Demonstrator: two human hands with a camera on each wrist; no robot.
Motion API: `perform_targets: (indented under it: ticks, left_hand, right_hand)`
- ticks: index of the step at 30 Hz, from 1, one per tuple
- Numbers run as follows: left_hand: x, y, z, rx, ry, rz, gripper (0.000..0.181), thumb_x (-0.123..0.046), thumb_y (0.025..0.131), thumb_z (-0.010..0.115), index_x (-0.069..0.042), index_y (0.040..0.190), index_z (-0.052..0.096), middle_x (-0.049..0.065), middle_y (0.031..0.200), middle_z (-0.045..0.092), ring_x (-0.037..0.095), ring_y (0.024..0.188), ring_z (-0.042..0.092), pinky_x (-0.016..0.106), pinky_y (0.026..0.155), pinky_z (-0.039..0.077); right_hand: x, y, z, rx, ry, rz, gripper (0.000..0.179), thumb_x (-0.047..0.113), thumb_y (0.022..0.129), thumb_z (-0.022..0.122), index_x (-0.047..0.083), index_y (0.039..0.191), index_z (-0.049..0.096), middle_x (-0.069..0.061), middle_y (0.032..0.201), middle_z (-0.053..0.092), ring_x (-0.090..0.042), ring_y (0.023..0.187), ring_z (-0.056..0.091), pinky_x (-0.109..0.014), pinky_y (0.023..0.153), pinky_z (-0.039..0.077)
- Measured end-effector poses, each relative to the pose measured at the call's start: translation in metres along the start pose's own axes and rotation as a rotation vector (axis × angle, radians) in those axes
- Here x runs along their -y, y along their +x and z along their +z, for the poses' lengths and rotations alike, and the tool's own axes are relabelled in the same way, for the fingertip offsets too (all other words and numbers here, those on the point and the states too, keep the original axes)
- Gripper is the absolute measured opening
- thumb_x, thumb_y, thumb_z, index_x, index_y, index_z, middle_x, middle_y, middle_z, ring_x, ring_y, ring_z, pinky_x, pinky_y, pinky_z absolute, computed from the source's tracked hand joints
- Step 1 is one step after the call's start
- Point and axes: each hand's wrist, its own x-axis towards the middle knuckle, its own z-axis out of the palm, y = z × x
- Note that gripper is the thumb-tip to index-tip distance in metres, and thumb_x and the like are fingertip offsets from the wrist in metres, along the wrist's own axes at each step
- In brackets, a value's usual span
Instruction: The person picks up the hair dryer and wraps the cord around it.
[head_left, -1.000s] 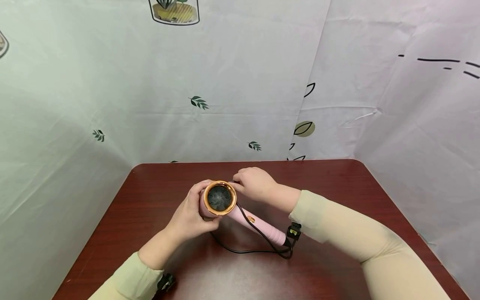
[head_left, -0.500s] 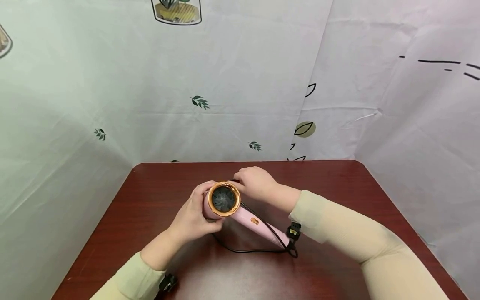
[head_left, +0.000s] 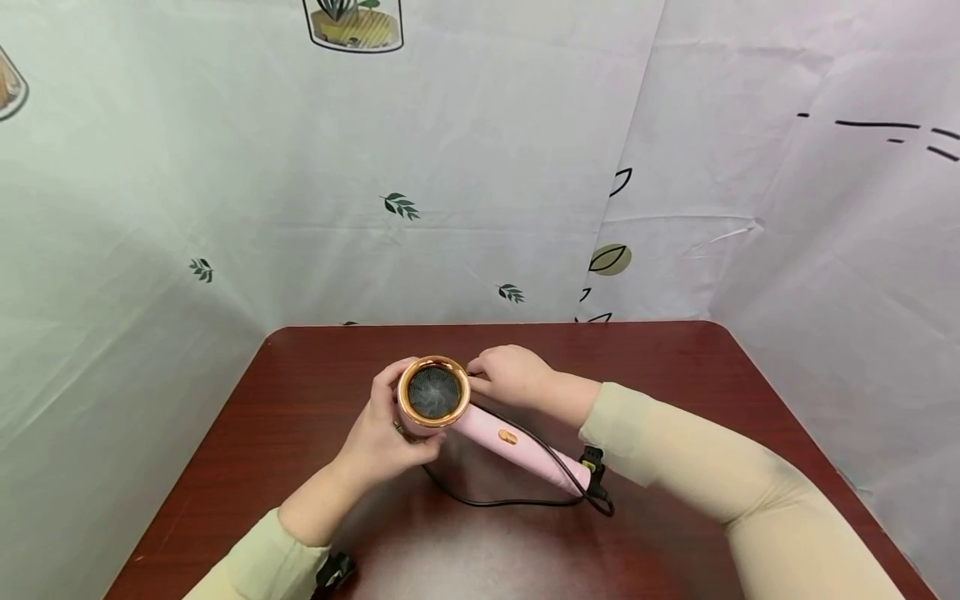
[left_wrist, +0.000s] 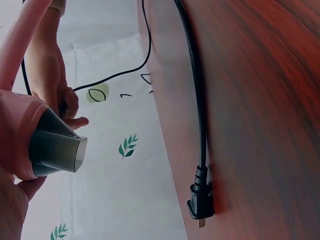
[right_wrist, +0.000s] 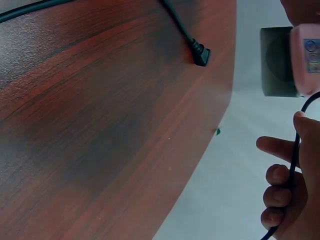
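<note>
A pink hair dryer [head_left: 517, 448] with a gold rear ring is held up above the table, its handle slanting down to the right. My left hand [head_left: 386, 437] grips the dryer's round head from the left side. A smoky translucent nozzle [left_wrist: 59, 147] points downward in the left wrist view. Close to the dryer's head, my right hand [head_left: 512, 375] holds the black power cord [right_wrist: 294, 162] in curled fingers, with the index finger [right_wrist: 275, 146] extended. Part of the cord crosses the handle and loops at its end. The plug [left_wrist: 201, 201] lies on the table.
The dark red wooden table [head_left: 675, 517] has rounded far corners. White patterned fabric [head_left: 465, 167] hangs behind it and along both sides. A loose stretch of cord runs over the tabletop beneath the dryer. Each wrist wears a small black device [head_left: 335, 571].
The dryer's head shifted slightly right, then back left and tilted, while its handle end moved right. My right hand dropped a little toward me, still holding the cord.
</note>
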Motion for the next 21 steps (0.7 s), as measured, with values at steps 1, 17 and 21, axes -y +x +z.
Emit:
perform_targets:
  ticks: [1, 17, 21]
  left_hand:
    - [-0.001, 0.000, 0.000, -0.015, -0.009, 0.003, 0.107, 0.007, 0.054, 0.087, -0.001, 0.143, 0.028, 0.013, 0.138, 0.049, 0.019, 0.119, 0.052, 0.018, 0.099, 0.039]
    - [-0.007, 0.005, 0.001, -0.165, -0.227, -0.074, 0.100, 0.014, 0.058, 0.080, 0.003, 0.140, 0.025, 0.008, 0.136, 0.047, 0.015, 0.121, 0.050, 0.022, 0.100, 0.040]
    - [-0.005, 0.005, 0.003, -0.198, -0.238, -0.098, 0.100, 0.013, 0.062, 0.080, 0.000, 0.143, 0.023, 0.009, 0.138, 0.045, 0.020, 0.122, 0.049, 0.025, 0.101, 0.040]
  right_hand:
    - [0.000, 0.000, 0.001, -0.002, 0.002, -0.006, 0.024, 0.039, 0.099, 0.058, 0.021, 0.095, 0.073, 0.005, 0.087, 0.067, -0.011, 0.081, 0.063, -0.035, 0.075, 0.051]
    - [0.003, 0.003, 0.005, 0.017, 0.056, -0.007, 0.024, 0.037, 0.100, 0.057, 0.021, 0.089, 0.073, 0.007, 0.080, 0.065, -0.010, 0.077, 0.062, -0.033, 0.072, 0.050]
    - [0.003, 0.002, 0.003, 0.041, 0.160, -0.017, 0.012, 0.025, 0.095, 0.061, 0.022, 0.087, 0.069, 0.009, 0.076, 0.060, -0.010, 0.073, 0.056, -0.032, 0.069, 0.048]
